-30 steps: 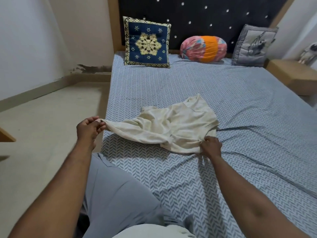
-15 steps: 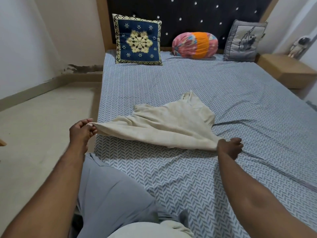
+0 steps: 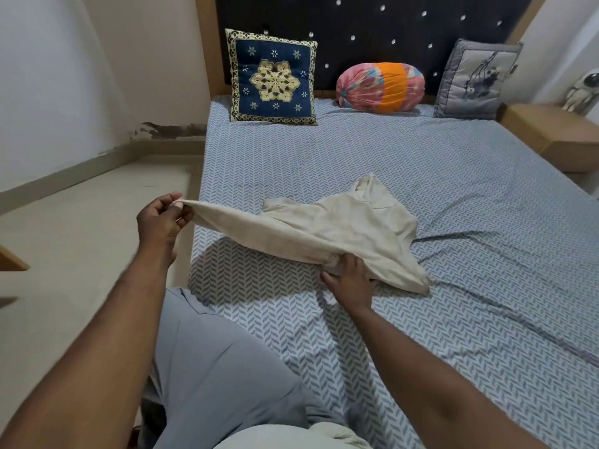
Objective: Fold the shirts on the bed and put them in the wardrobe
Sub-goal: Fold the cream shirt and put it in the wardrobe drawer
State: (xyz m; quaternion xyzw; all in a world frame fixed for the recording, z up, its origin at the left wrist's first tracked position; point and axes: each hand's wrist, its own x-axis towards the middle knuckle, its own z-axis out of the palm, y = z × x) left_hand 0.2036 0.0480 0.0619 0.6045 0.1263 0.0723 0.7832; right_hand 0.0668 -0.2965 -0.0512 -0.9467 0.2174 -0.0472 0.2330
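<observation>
- Floor [image 3: 81,238], pale and bare-looking, fills the left of the frame beside the bed [image 3: 421,157].
- Left hand [image 3: 162,218], left of centre: thumb and fingers pinch a corner of the cream shirt [image 3: 340,228], raised off the mattress and out past its left edge. Judgement: the lift pulls the cloth taut so it can be spread flat before folding.
- Shirt lies mid-frame on the patterned sheet. Its left part hangs stretched in the air towards the pinch and casts a shadow below. Its upper part, with what looks like the neck opening, rests on the bed and points at the headboard [image 3: 356,27].
- Right hand [image 3: 350,280], just right of centre: fingers curl into a bunch of fabric along the near edge, low against the sheet. Likely an anchor for the left hand to pull against. A loose flap trails to its right.
- Folding looks barely begun; the cloth is rumpled, with no clean crease.
- Across the top, against the headboard: blue cushion [image 3: 274,81], orange-and-pink bolster [image 3: 381,87], grey cushion [image 3: 476,79], all well apart from the shirt and out of the working space.
- Upper right: wooden nightstand [image 3: 551,134] with a small figure [image 3: 583,89] on it, cut off by the frame.
- Bottom centre: pale cloth [image 3: 291,435] by the person's grey-clad leg [image 3: 210,351]; cannot tell if it is another shirt.
- Containers: wardrobe is not in view, so its contents are unknown. Nothing in the frame holds folded shirts.
</observation>
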